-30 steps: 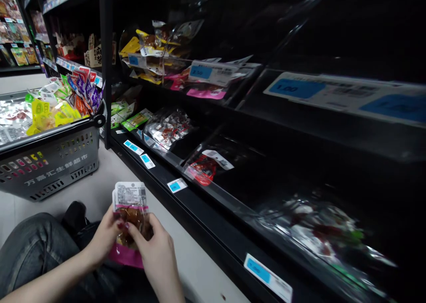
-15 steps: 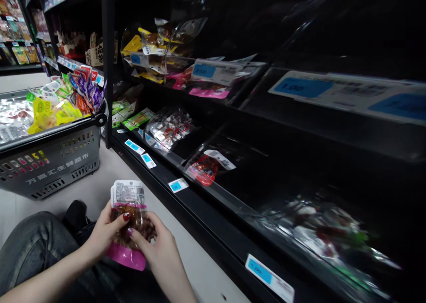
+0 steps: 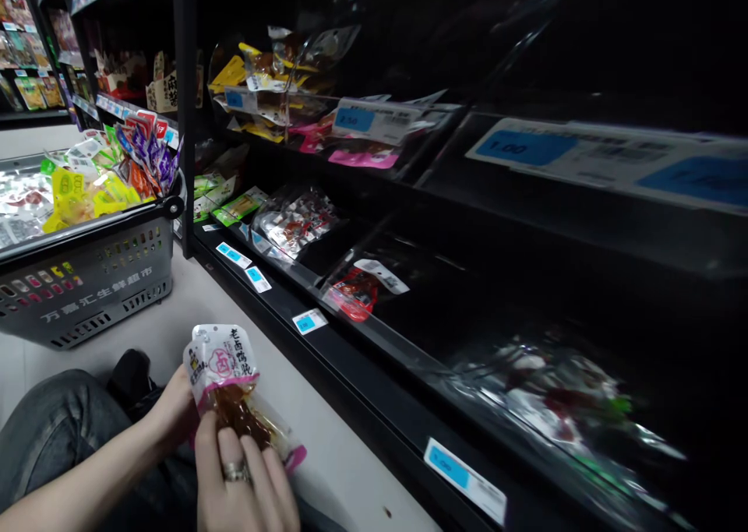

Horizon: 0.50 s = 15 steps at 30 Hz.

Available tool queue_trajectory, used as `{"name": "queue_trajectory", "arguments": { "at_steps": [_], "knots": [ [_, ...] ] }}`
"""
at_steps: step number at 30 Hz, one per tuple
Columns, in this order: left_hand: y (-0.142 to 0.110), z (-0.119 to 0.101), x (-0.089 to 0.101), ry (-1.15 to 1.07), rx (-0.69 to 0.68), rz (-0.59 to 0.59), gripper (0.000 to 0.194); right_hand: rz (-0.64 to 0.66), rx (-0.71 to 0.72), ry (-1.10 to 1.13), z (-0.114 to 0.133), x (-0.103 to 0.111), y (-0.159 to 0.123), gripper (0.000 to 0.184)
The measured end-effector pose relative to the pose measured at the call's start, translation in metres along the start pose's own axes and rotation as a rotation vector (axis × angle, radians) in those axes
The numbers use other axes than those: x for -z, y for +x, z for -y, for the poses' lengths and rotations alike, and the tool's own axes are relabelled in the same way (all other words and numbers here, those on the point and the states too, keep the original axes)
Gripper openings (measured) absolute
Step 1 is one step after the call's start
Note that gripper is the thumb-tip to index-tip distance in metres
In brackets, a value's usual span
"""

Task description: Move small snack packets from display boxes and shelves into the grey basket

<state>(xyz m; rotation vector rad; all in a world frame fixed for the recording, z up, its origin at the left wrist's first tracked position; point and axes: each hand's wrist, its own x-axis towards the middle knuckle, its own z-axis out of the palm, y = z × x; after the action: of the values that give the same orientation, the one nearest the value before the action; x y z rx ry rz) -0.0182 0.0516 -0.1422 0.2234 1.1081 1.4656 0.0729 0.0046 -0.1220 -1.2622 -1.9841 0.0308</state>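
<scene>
Both my hands hold a small stack of snack packets [image 3: 225,376] low at the bottom left, above my knee in blue jeans [image 3: 52,431]. The top packet has a white and pink label facing up and brown food in a clear pouch, with a pink edge at its lower end. My left hand [image 3: 169,411] grips the stack from the left, mostly behind it. My right hand [image 3: 239,477], with a ring on one finger, presses its fingers on the pouch from below.
A grey shopping basket [image 3: 87,267] full of colourful snack packets stands on the floor at left. Black shelves [image 3: 374,361] with blue price tags run along the right, holding clear bins of packets. More stocked shelving sits far left.
The packets have been turned over: the barcode side showed before, now the printed front faces up. My right hand moved from the right side to below the stack.
</scene>
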Motion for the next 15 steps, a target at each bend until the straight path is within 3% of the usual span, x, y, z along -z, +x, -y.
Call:
{"name": "queue_trajectory", "arguments": {
  "at_steps": [2, 4, 6, 8, 11, 15],
  "knots": [
    [0.000, 0.001, 0.000, -0.029, 0.022, 0.026, 0.022, -0.019, -0.161, 0.156, -0.003, 0.000, 0.011, 0.019],
    [0.000, 0.001, -0.001, -0.080, 0.036, 0.042, 0.026, 0.045, -0.426, 0.499, -0.012, 0.004, 0.026, 0.008],
    [0.000, 0.000, -0.002, -0.134, 0.018, 0.058, 0.027, 0.179, -0.691, 0.908, -0.025, 0.009, 0.039, 0.016],
    [-0.001, -0.002, -0.001, -0.180, 0.012, 0.105, 0.027, 0.325, -0.848, 1.199, -0.038, 0.011, 0.048, 0.026],
    [-0.002, -0.004, 0.001, -0.178, 0.054, 0.193, 0.044, 0.518, -0.888, 1.270, -0.053, 0.002, 0.052, 0.032],
    [0.002, -0.003, 0.002, 0.030, -0.052, 0.227, 0.052, 0.574, -0.670, 0.894, -0.065, -0.016, 0.045, 0.032]
  ]
}}
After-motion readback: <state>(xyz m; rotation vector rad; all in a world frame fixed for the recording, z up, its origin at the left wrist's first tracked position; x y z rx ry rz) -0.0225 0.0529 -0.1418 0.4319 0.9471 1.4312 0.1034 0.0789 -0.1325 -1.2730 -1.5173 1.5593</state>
